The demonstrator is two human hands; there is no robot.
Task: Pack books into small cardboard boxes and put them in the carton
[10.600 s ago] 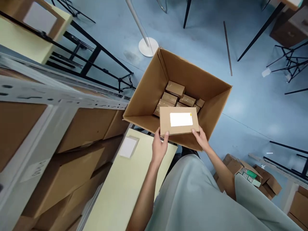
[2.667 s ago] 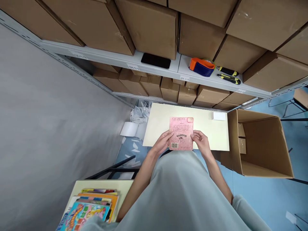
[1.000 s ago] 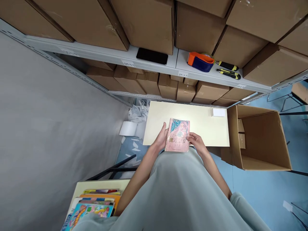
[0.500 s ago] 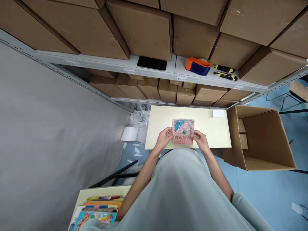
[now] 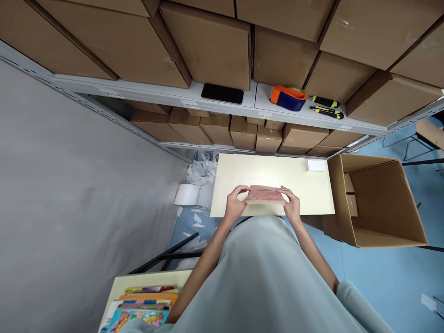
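A small pink book (image 5: 265,194) is tilted up over the cream table (image 5: 236,171), so that its edge and a narrow strip of cover face me. My left hand (image 5: 237,202) grips its left end, thumb below and fingers on top. At the right end, my right hand (image 5: 290,203) holds it in the same way. The cover picture cannot be made out from this angle. A small stack of white paper (image 5: 315,166) lies at the table's back right corner.
An open cardboard box (image 5: 385,203) stands right of the table. On the shelf ahead are a black phone (image 5: 222,93), a tape dispenser (image 5: 288,98) and utility knives (image 5: 326,112), before cardboard boxes (image 5: 208,46). Several colourful books (image 5: 142,307) lie at lower left.
Both hands have tipped the book from lying face up, with its illustrated cover showing, to edge-on. My fingers have moved to its upper edge.
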